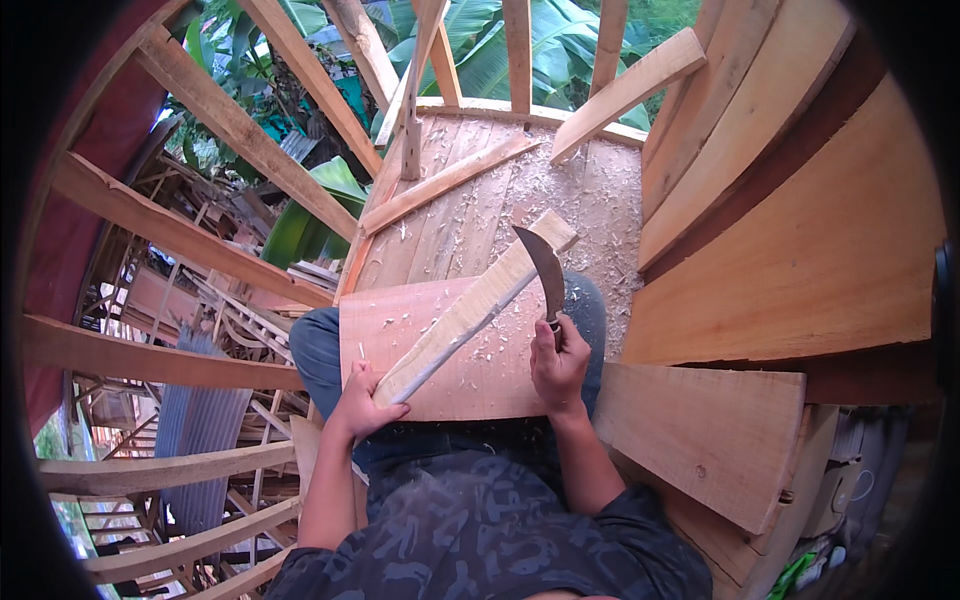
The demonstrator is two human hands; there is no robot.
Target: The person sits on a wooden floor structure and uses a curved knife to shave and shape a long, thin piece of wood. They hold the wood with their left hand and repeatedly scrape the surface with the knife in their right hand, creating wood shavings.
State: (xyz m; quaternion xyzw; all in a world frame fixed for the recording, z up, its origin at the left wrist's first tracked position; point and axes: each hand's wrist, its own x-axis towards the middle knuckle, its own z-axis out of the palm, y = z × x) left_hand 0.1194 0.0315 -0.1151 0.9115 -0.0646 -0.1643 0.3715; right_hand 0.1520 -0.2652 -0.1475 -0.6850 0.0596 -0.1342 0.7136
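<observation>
My left hand [366, 402] is closed round the near end of a long, pale wooden piece [470, 305]. The piece slants away to the upper right and has a greyish edge along its right side. My right hand [560, 362] grips the handle of a curved, sickle-like knife [545, 262]. Its dark blade points up and hooks to the left, in front of or beside the far part of the wood; whether it touches cannot be told. Beneath the wood, a broad reddish board [400, 315] lies across my lap, with a few shavings on it.
Wood shavings [560, 190] are scattered over the plank floor [440, 235] ahead. A loose batten [450, 185] lies there, and another timber [630, 92] leans at the far right. Large boards [800, 240] stand along my right side. Slatted railing [190, 235] curves round the left, with plants beyond.
</observation>
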